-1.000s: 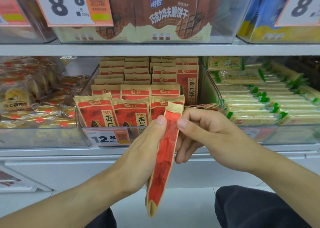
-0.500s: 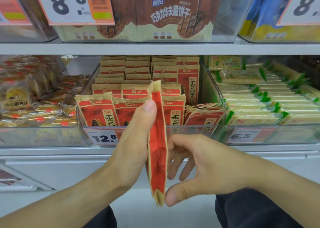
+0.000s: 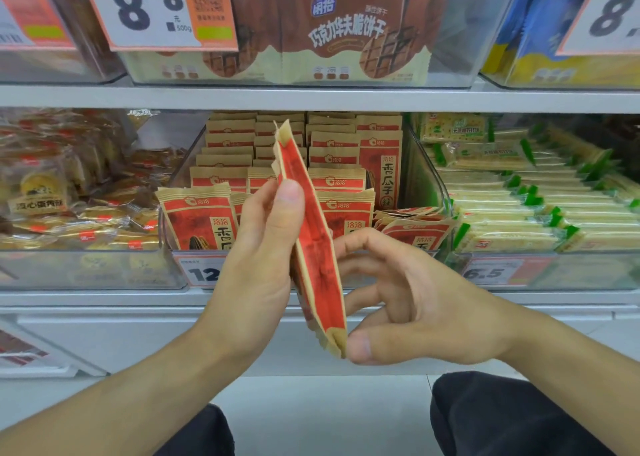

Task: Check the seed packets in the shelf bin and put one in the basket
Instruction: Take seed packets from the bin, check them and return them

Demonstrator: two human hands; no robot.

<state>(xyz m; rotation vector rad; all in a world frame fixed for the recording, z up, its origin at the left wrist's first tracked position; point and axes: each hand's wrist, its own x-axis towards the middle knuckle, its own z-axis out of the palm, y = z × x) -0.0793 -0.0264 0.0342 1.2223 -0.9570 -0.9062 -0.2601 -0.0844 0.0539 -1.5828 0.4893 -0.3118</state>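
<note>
Red and kraft-brown, the seed packet [image 3: 313,244] stands edge-on in front of the shelf, its sealed top end up near the shelf lip and its bottom end low toward the person's knees. Left hand [image 3: 258,265] has it, thumb pressed along the near face and fingers wrapped behind, a firm pinch on the middle. Right hand [image 3: 408,296] comes in at the lower end: its thumb touches the bottom corner, the other fingers are curled loosely behind the packet, and whether they truly clamp it or only steady it, I cannot tell for certain, though it reads as a light pinch.

Behind them sits the clear shelf bin [image 3: 427,178], packed with rows of matching packets [image 3: 201,213], upright at the left and middle, a few lying flat at the near right. A price tag [image 3: 199,272] hangs on the bin's front. Green-trimmed cracker packs [image 3: 512,213] fill the bin to the right, wrapped cakes [image 3: 69,196] the one to the left.

This looks like the checking step, the packet turned on edge for inspection. No basket in view at all, so the drop has not happened. Next call, I'd say: finish the look, keep one hand's hold secure, then swing away from the shelf to wherever the basket waits.
</note>
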